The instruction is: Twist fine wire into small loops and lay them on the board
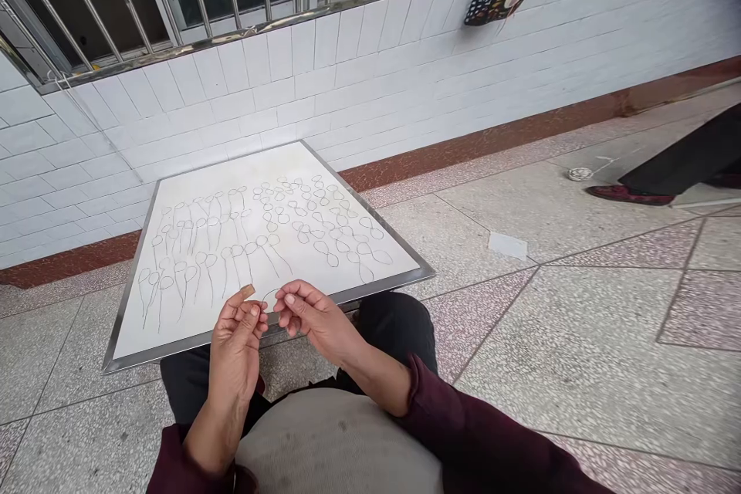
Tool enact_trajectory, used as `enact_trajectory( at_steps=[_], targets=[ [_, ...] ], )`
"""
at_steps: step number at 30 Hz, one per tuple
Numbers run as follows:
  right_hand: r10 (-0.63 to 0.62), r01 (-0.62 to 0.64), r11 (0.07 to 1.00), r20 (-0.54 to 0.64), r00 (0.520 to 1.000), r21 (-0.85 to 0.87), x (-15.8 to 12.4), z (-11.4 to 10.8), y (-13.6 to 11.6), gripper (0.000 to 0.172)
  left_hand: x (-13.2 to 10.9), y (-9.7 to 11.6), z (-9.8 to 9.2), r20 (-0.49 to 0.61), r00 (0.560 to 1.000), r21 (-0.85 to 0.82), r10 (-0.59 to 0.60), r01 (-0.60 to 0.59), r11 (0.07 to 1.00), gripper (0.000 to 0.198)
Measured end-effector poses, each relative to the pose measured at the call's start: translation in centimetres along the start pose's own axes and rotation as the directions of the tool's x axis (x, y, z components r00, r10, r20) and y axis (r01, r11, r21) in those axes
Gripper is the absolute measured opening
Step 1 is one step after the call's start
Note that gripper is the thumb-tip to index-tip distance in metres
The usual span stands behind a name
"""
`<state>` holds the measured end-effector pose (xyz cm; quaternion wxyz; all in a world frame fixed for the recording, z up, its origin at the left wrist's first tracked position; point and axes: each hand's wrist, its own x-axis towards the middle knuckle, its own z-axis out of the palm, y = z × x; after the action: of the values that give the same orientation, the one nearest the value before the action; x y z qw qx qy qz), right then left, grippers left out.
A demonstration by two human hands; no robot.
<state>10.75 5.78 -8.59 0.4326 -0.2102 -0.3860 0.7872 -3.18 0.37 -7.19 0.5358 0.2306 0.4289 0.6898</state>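
Dozens of thin, dark pieces, wire by the look of them, lay spread over the white board (pixel 225 170) across my knees. On its right half, the double loops (pixel 379 256) seemed finished, each bent into something like a figure eight. On the left, rows of single loops (pixel 160 316) had only one eye and a long loose tail, so I judged them about half shaped, with a second loop lacking on each; I could not count them surely.

One more strand (pixel 269 292) was between my hands, above the board's near edge, showing as a short, open arc. My left hand (pixel 235 343) had thumb and fingertips drawn together on one end, the other fingers curled; my right hand (pixel 318 320) pinched the other between thumb and forefinger, its remaining fingers loosely bent. How much lay hidden in my grip, I could not tell.

The board was smooth and matte, rimmed with a grey, metal-looking frame (pixel 382 280). Beneath stretched speckled, hard stone-like floor (pixel 584 324); behind, glossy white wall tiles (pixel 370 85).
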Motion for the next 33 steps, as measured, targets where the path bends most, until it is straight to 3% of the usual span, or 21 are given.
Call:
enact_trajectory(
  at_steps=[5, 9, 10, 12, 15, 20, 24, 33],
  targets=[
    [-0.043, 0.044, 0.999, 0.013, 0.999, -0.027, 0.1, -0.3, 0.5, 0.016, 0.1, -0.1, 0.0, -0.017, 1.0, 0.009, -0.015, 0.015, 1.0, 0.035],
    [-0.262, 0.274, 0.925, 0.08, 0.962, -0.265, -0.1, -0.4, 0.6, 0.012, 0.3, -0.2, -0.3, -0.054, 0.998, 0.028, -0.018, 0.019, 0.999, 0.039],
    [-0.343, 0.366, 0.854, 0.129, 0.93, -0.368, -0.2, -0.5, 0.6, 0.011, 0.3, -0.3, -0.4, -0.067, 0.998, 0.032, -0.017, 0.019, 0.999, 0.04],
    [-0.482, 0.541, 0.627, 0.266, 0.835, -0.562, -0.4, -0.5, 0.4, 0.013, 0.4, -0.3, -0.6, -0.081, 0.996, 0.034, -0.021, 0.023, 0.999, 0.042],
    [-0.556, 0.675, 0.295, 0.453, 0.697, -0.676, -0.6, -0.7, 0.3, 0.018, 0.4, -0.2, -0.8, -0.082, 0.996, 0.012, -0.017, 0.018, 1.0, 0.046],
    [-0.538, 0.755, 0.072, 0.612, 0.579, -0.651, -0.6, -1.0, 0.7, 0.025, 0.1, 0.0, -0.9, -0.053, 0.998, -0.016, -0.013, 0.013, 1.0, 0.045],
    [-0.52, 0.754, -0.012, 0.648, 0.556, -0.657, -0.5, -1.4, 1.2, 0.03, 0.0, 0.1, -0.9, -0.046, 0.999, -0.009, 0.008, -0.008, 1.0, 0.042],
    [-0.45, 0.759, -0.091, 0.706, 0.547, -0.645, -0.5, -1.4, 1.0, 0.027, -0.1, -0.3, -1.3, -0.004, 0.999, 0.071, 0.045, -0.045, 0.996, 0.04]
  ],
)
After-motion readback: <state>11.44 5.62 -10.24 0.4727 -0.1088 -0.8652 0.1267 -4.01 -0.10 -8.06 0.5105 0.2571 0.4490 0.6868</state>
